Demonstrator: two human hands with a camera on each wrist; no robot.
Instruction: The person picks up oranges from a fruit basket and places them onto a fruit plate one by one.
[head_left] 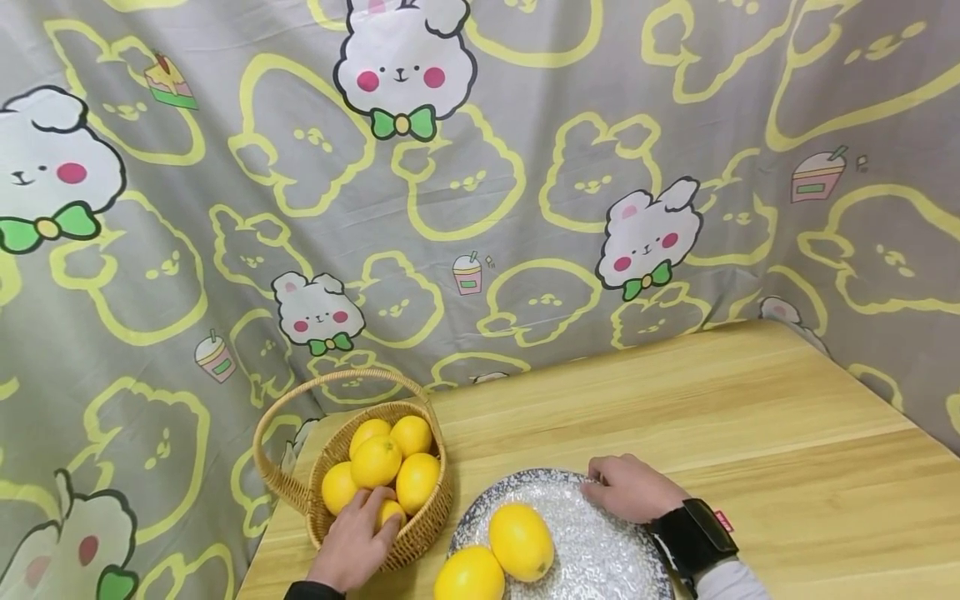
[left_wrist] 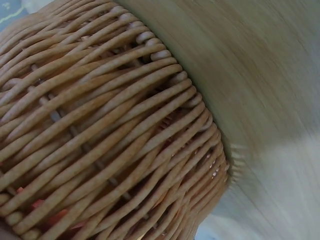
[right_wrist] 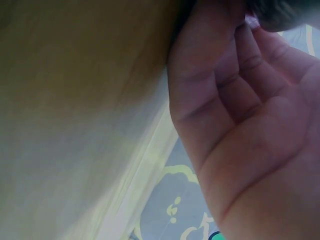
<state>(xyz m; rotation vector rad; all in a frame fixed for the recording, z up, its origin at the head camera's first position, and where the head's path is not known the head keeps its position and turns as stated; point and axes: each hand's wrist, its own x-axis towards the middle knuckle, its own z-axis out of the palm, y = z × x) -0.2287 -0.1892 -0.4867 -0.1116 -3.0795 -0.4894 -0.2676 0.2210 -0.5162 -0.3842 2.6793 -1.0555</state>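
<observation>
The left hand (head_left: 352,542) reaches over the near rim of a wicker basket (head_left: 420,525), its fingers curled round a lemon (head_left: 390,510) lying low at the front of the pile; the grip closes on that fruit, which sits inside the basket. Four more lemons (head_left: 378,460) are heaped behind it. In the left wrist view only the woven basket wall (left_wrist: 100,135) and the pale wooden surface (left_wrist: 270,100) beside it show.

The right hand (head_left: 630,487) rests at the far right rim of a speckled grey plate (head_left: 600,542), fingers bent and pinching its edge; the right wrist view shows the curled fingers (right_wrist: 235,75) meeting the dark rim at the top of the frame. Two lemons (head_left: 521,540) lie on the plate's near left part, touching each other. A black band (head_left: 693,533) wraps the right wrist.

Basket and plate stand just beside each other on the surface (head_left: 750,417). A grey cloth printed with rabbits (head_left: 450,208) hangs behind.
</observation>
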